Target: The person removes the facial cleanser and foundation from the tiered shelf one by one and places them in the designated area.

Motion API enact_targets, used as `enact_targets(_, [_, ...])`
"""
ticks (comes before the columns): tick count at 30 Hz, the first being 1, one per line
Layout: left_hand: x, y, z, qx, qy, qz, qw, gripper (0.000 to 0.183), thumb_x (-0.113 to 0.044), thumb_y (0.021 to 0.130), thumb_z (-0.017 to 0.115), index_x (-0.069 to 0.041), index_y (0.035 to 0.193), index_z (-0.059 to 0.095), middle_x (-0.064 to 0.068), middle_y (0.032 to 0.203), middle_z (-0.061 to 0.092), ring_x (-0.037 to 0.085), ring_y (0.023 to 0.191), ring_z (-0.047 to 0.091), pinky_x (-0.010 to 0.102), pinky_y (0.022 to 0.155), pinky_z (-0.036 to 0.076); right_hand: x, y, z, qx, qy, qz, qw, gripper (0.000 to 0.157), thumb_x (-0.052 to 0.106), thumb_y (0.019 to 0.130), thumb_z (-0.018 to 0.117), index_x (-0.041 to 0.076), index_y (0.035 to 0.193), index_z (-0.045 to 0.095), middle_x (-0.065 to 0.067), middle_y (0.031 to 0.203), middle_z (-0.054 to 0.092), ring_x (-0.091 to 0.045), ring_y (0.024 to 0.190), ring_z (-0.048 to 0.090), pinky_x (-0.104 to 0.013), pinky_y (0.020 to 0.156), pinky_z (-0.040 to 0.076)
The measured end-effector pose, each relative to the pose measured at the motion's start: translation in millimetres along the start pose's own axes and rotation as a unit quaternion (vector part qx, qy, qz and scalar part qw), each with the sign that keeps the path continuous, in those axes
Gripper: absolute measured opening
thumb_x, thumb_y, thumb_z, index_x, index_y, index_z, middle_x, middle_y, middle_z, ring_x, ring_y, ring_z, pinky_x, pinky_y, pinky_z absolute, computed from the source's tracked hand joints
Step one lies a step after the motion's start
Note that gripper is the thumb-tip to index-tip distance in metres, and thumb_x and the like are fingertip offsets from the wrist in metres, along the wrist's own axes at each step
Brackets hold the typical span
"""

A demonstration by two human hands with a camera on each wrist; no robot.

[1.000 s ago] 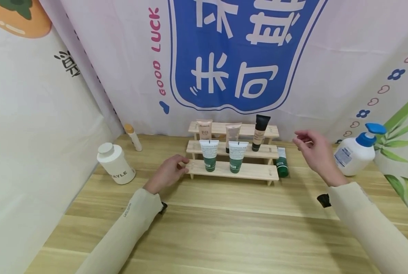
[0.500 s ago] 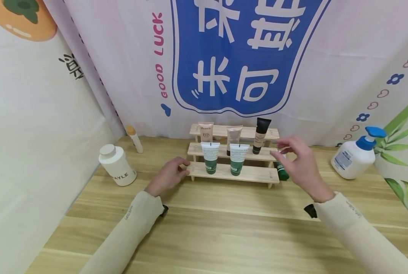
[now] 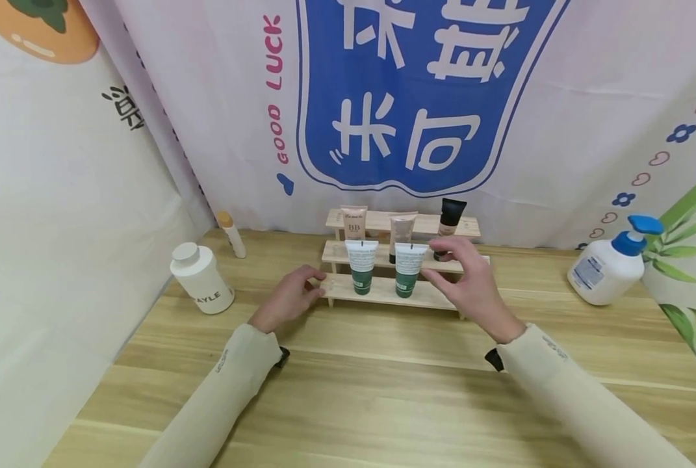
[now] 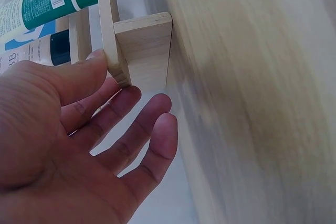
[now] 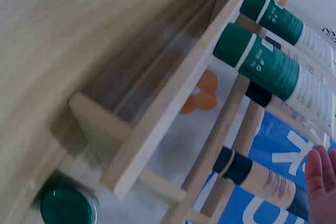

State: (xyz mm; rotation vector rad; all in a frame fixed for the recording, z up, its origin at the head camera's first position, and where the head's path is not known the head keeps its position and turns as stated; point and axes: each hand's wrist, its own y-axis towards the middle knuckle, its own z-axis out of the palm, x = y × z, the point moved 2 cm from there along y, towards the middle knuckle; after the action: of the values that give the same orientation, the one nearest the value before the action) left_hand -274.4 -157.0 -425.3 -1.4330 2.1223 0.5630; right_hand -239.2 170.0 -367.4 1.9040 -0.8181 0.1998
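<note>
A three-step wooden display rack [image 3: 380,294] stands against the backdrop. My left hand [image 3: 289,296] holds the left end of its lowest shelf, thumb on top and fingertips beneath in the left wrist view. On that shelf stand two white-and-green squeeze tubes, a left tube [image 3: 362,268] and a right tube [image 3: 409,261]. My right hand [image 3: 473,286] is beside the right tube, thumb and fingers spread apart. Higher up stand a BB cream tube [image 3: 354,222], a pink tube [image 3: 402,227] and a black-ended beige tube [image 3: 452,213], partly hidden by my right hand.
A white pump bottle [image 3: 605,273] with a blue top stands at the right. To the left are a white lidded bottle [image 3: 203,279] and an orange-capped stick [image 3: 232,235]. Another green-capped tube [image 5: 65,205] lies on the table by the rack's right end.
My right hand has swung left from near the pump bottle, past the rack's right end, to the right green tube. My left hand keeps its place at the lowest shelf's left end.
</note>
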Motion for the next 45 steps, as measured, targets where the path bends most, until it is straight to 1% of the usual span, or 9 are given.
enact_targets(3, [-1.0, -0.4, 0.0, 0.001, 0.000, 0.000, 1.0000, 0.029, -0.011, 0.092, 0.063, -0.004, 0.120, 0.060, 0.008, 0.116, 0.057, 0.021, 0.093, 0.058, 0.034, 0.076, 0.050, -1.2, 0.1, 6.4, -0.004, 0.002, 0.013, 1.000, 0.047, 0.000, 0.075, 0.079, 0.003, 0.118, 0.060, -0.006, 0.113, 0.057, -0.027, 0.096, 0.056, -0.034, 0.079, 0.049])
enact_targets(10, [-0.6, 0.5, -0.2, -0.002, 0.000, 0.000, 1.0000, 0.029, -0.011, 0.093, 0.063, -0.004, 0.121, 0.060, 0.008, 0.115, 0.057, 0.021, 0.093, 0.058, 0.034, 0.076, 0.050, -4.3, -1.4, 18.1, -0.007, -0.010, 0.046, 0.999, 0.041, 0.006, 0.081, 0.075, 0.008, 0.119, 0.060, -0.004, 0.109, 0.056, -0.021, 0.088, 0.058, -0.029, 0.077, 0.050])
enact_targets(19, [1.9, 0.7, -0.5, -0.003, -0.002, 0.000, 1.0000, 0.029, -0.011, 0.093, 0.062, -0.004, 0.121, 0.060, 0.009, 0.116, 0.057, 0.021, 0.093, 0.058, 0.034, 0.076, 0.050, -5.1, -6.6, 32.9, -0.018, -0.004, 0.091, 0.996, 0.044, 0.006, 0.084, 0.072, 0.010, 0.123, 0.052, -0.007, 0.102, 0.061, -0.021, 0.087, 0.061, -0.038, 0.068, 0.054])
enact_targets(23, [1.6, 0.7, -1.3, -0.003, -0.005, -0.005, 1.0000, 0.029, -0.011, 0.093, 0.063, -0.005, 0.121, 0.060, 0.008, 0.117, 0.057, 0.020, 0.093, 0.058, 0.034, 0.075, 0.050, -7.4, -7.4, 37.7, -0.034, 0.011, 0.088, 0.995, 0.045, 0.003, 0.083, 0.071, 0.010, 0.123, 0.051, -0.008, 0.098, 0.063, -0.022, 0.088, 0.063, -0.040, 0.073, 0.053])
enact_targets(27, [1.2, 0.2, -1.5, -0.003, -0.008, -0.010, 0.9999, 0.029, -0.011, 0.092, 0.063, -0.005, 0.120, 0.060, 0.007, 0.116, 0.057, 0.020, 0.093, 0.058, 0.033, 0.074, 0.050, -8.9, -7.8, 38.9, -0.051, 0.029, 0.074, 0.996, 0.043, 0.000, 0.083, 0.071, 0.008, 0.122, 0.053, -0.008, 0.097, 0.063, -0.021, 0.087, 0.064, -0.035, 0.074, 0.052])
enact_targets(31, [1.6, -0.2, -1.3, -0.001, -0.009, -0.015, 0.9998, 0.029, -0.012, 0.092, 0.063, -0.006, 0.121, 0.060, 0.007, 0.116, 0.057, 0.019, 0.093, 0.058, 0.033, 0.074, 0.050, -9.0, -9.8, 35.5, -0.071, 0.048, 0.065, 0.994, 0.044, -0.004, 0.082, 0.070, 0.005, 0.122, 0.054, -0.009, 0.094, 0.063, -0.022, 0.084, 0.064, -0.024, 0.070, 0.052])
enact_targets(34, [2.4, 0.0, -0.3, -0.001, -0.014, -0.012, 0.9998, 0.030, -0.012, 0.092, 0.063, -0.006, 0.121, 0.060, 0.008, 0.117, 0.057, 0.020, 0.093, 0.058, 0.034, 0.075, 0.050, -8.6, -12.0, 29.4, -0.086, 0.068, 0.060, 0.992, 0.047, -0.011, 0.080, 0.069, 0.001, 0.122, 0.053, -0.013, 0.094, 0.063, -0.024, 0.083, 0.063, -0.021, 0.067, 0.052])
enact_targets(38, [3.1, -0.1, -0.4, -0.002, -0.020, -0.005, 0.9998, 0.030, -0.011, 0.092, 0.063, -0.005, 0.122, 0.059, 0.009, 0.119, 0.056, 0.021, 0.094, 0.058, 0.034, 0.075, 0.051, -7.6, -12.9, 17.0, -0.106, 0.078, 0.057, 0.990, 0.048, -0.015, 0.078, 0.068, -0.002, 0.121, 0.052, -0.016, 0.097, 0.064, -0.023, 0.084, 0.062, -0.020, 0.067, 0.052])
enact_targets(45, [3.3, -0.4, -0.8, -0.001, -0.022, -0.003, 0.9997, 0.030, -0.011, 0.092, 0.063, -0.005, 0.121, 0.059, 0.009, 0.119, 0.056, 0.022, 0.095, 0.058, 0.036, 0.077, 0.050, -8.1, -15.5, -12.0, -0.142, 0.070, 0.055, 0.986, 0.044, -0.016, 0.078, 0.067, -0.006, 0.118, 0.053, -0.018, 0.098, 0.063, -0.015, 0.087, 0.061, -0.021, 0.077, 0.049])
